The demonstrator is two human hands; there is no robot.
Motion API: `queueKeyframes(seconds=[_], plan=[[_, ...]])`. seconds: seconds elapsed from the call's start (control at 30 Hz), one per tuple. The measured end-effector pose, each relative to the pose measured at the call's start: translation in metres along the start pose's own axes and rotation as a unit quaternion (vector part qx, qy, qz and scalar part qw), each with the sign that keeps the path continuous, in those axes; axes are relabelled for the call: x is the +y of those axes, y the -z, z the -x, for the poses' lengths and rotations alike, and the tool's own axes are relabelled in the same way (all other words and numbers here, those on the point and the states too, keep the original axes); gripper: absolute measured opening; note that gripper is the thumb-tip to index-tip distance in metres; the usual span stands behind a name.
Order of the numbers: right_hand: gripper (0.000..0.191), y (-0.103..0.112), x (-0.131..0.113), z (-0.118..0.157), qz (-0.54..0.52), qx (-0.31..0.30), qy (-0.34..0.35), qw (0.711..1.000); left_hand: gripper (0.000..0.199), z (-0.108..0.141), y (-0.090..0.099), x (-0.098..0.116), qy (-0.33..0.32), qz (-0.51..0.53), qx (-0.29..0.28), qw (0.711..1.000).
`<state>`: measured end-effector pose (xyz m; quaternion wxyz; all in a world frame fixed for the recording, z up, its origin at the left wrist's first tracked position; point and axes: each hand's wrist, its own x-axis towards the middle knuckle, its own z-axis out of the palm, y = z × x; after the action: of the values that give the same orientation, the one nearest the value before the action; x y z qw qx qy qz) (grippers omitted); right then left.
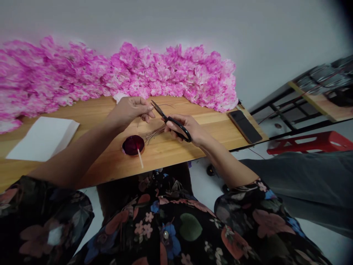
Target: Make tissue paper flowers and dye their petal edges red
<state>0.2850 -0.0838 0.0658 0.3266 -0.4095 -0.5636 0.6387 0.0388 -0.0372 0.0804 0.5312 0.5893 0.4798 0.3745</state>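
Black-handled scissors point(178, 127) are in my right hand point(186, 129), with the fingers wrapped round the handles and the blades pointing up and left. The blade tips reach the fingertips of my left hand point(135, 109), which are pinched together; what they hold is too small to make out. A thin dark strand point(167, 105) shows near the blades. Below the hands, a bundle of thin brown stems point(154, 134) lies on the wooden table point(104, 165). A round dish of dark red stuff point(133, 144) with a white stick point(140, 158) in it sits nearer me.
Pink and white artificial flowers point(165, 70) line the table's back along the wall. White paper point(44, 138) lies at the left, a phone point(245, 126) at the right end. Beyond are a red stool point(311, 142), a person's trouser leg point(309, 184) and another table point(321, 105).
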Motion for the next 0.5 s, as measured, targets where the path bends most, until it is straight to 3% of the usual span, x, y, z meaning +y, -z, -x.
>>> queueKeyframes(seconds=[0.23,0.43,0.5], plan=[[0.060,-0.0038,0.0010,-0.0006,-0.026,-0.003,0.003,1.000,0.026,-0.0014,0.0049,-0.0082,0.004,0.048,-0.033,0.998],[0.059,-0.0073,0.0009,0.0029,-0.073,-0.060,0.024,0.995,0.065,0.0007,0.0082,-0.0090,-0.009,0.059,-0.073,0.995],[0.058,-0.0080,0.0007,0.0038,-0.089,-0.085,0.028,0.992,0.057,0.0010,0.0103,-0.0087,-0.010,0.055,-0.100,0.993]])
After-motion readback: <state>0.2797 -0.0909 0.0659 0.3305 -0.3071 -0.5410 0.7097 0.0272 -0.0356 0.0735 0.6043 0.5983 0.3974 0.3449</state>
